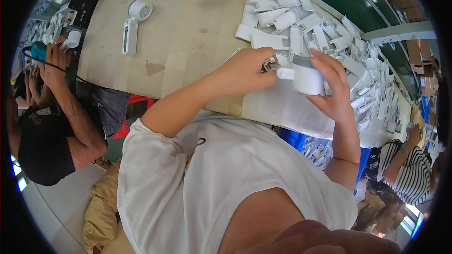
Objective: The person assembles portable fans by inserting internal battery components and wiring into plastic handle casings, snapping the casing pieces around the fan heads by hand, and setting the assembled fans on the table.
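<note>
My right hand (333,84) grips a round white plastic housing (308,79) with a grey flat top and a short stub pointing left. Its fingers and thumb wrap the far and right side of the housing. Close by on the left, my left hand (247,71) is closed, and a small dark, metallic-looking bit shows at its fingertips beside the stub. Most of what it holds is hidden. Behind both hands lies a heap of white plastic shells (278,19), spreading to the right.
On the worktable (188,23) at the far left lies a white device (134,26) with a round perforated head and a handle. A blue bin (292,138) with white parts stands below the front edge. Co-workers sit left, with a teal tool (38,51), and right.
</note>
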`<state>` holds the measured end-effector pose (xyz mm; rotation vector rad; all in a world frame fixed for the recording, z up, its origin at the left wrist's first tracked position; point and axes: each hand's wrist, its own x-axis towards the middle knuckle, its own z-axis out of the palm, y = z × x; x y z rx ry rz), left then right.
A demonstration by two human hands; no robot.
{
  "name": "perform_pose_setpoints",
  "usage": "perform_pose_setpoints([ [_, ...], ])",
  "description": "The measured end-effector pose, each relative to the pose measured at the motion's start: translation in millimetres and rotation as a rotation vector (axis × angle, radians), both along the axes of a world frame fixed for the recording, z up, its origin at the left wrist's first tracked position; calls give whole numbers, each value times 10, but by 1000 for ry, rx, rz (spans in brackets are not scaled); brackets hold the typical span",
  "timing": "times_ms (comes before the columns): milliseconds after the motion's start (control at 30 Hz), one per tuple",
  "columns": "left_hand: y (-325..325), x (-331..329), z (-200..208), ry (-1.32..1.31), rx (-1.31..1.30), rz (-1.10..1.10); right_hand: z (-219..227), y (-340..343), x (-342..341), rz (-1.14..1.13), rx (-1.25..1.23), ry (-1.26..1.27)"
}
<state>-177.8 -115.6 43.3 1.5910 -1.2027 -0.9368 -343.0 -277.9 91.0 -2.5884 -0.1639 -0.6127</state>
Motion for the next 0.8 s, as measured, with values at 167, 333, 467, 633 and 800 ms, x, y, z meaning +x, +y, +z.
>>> perform_pose_setpoints([
  [167, -24, -85, 38, -191, 99, -92, 185, -66, 131, 91, 210, 299],
  [333, -3, -104, 93, -226, 124, -100, 210, -88, 219, 67, 319, 499],
  [467, 35, -85, 88, -118, 149, -140, 101, -85, 298, 141, 326, 472],
  [633, 8, -57, -119, 674, 53, 14, -254, -33, 435, -19, 905, 156],
  [800, -127, 100, -89, 905, -308, 380, -632, 98, 334, -354, 905, 191],
])
